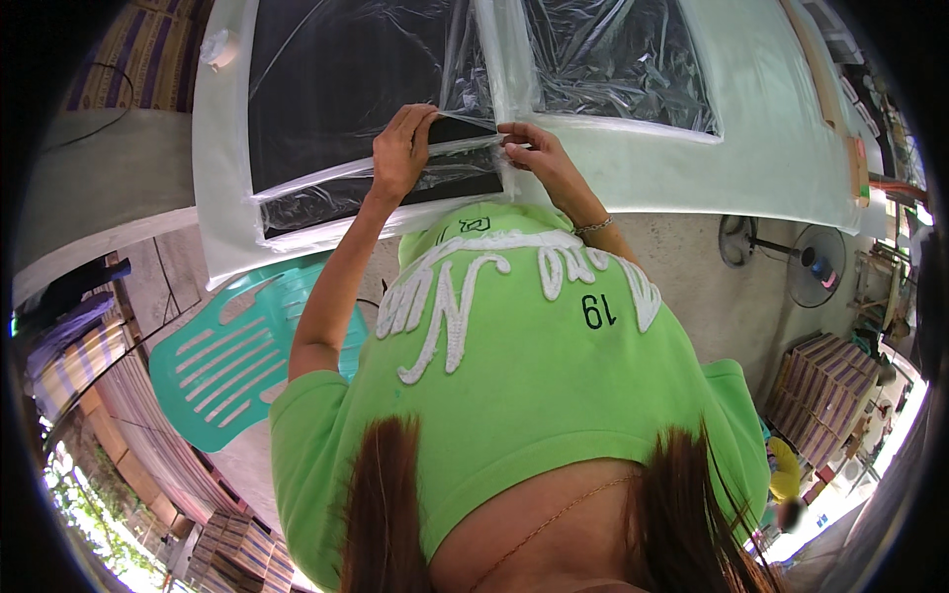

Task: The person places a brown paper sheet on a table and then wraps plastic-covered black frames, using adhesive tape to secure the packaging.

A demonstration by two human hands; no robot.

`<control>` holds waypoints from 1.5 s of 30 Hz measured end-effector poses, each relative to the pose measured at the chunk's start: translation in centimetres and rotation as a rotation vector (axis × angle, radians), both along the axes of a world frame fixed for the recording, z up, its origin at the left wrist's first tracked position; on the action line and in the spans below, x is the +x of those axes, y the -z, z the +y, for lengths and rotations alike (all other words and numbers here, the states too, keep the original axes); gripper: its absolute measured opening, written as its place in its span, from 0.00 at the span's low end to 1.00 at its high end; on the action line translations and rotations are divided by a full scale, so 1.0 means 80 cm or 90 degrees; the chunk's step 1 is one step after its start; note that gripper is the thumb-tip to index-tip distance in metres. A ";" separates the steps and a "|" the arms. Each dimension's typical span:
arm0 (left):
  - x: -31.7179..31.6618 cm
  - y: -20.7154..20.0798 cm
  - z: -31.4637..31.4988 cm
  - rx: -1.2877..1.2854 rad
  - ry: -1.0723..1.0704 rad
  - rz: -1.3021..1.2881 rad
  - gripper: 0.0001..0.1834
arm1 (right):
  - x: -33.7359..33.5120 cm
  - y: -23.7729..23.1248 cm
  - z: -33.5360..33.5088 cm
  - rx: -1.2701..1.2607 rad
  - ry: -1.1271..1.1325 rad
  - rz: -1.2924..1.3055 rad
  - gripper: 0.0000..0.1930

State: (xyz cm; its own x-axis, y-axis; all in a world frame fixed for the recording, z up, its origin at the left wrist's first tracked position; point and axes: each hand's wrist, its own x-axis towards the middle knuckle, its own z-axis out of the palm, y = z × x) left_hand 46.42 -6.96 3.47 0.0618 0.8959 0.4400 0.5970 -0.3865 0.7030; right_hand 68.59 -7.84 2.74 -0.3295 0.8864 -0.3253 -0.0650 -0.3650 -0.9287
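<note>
A dark rectangular panel [346, 89] lies on the pale table, under clear plastic film [386, 178]. My left hand [403, 148] is closed on an edge of the film near the panel's near side, its fingers bent together. Opposite it, at the panel's right border, my right hand [534, 158] pinches the film near the corner with thumb and fingertips. The film edge stretches between the two hands, and a bare dark strip shows below it. Whitish film folds run along the panel's near and right borders.
A second film-covered dark panel [623, 59] lies to the right on the table [771, 168]. A roll of tape [219, 49] sits at the table's left. A green plastic chair [222, 356] stands by my left arm. A fan [816, 265] and striped boxes [825, 395] are at right.
</note>
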 end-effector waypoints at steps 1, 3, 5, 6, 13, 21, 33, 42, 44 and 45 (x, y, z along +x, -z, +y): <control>0.000 0.000 0.000 0.005 -0.005 -0.005 0.06 | 0.000 0.001 0.001 0.000 0.001 -0.001 0.18; 0.000 0.002 0.000 0.006 -0.014 -0.021 0.05 | -0.001 0.006 0.001 0.000 0.004 -0.001 0.17; -0.001 0.003 0.000 -0.002 -0.021 -0.043 0.04 | -0.001 0.007 0.002 0.001 0.007 -0.013 0.17; -0.001 0.003 0.001 0.002 -0.021 -0.049 0.04 | -0.002 0.007 0.003 0.002 0.008 -0.017 0.17; -0.001 -0.003 0.000 -0.027 -0.029 -0.066 0.05 | -0.002 0.002 0.005 -0.011 -0.001 -0.049 0.17; -0.001 0.001 0.001 0.003 -0.027 -0.063 0.04 | 0.002 0.003 0.013 -0.086 -0.023 0.012 0.18; 0.000 -0.001 0.001 0.016 -0.018 -0.079 0.04 | 0.006 -0.013 0.022 -0.200 -0.010 0.084 0.17; -0.003 -0.001 0.003 0.010 -0.031 -0.098 0.05 | 0.005 -0.034 0.026 -0.250 -0.014 0.154 0.17; -0.003 -0.002 0.002 0.001 -0.027 -0.121 0.05 | 0.005 -0.035 0.026 -0.255 -0.010 0.165 0.17; -0.003 -0.002 0.002 -0.002 -0.028 -0.127 0.06 | 0.004 -0.035 0.026 -0.257 -0.009 0.170 0.17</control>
State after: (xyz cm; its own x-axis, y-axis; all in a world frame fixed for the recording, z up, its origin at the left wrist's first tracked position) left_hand 46.17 -6.79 3.62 -0.0654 0.8971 0.4370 0.4622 -0.3609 0.8100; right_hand 68.89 -5.78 5.54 -0.4591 0.7017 -0.5448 -0.2751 -0.6954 -0.6638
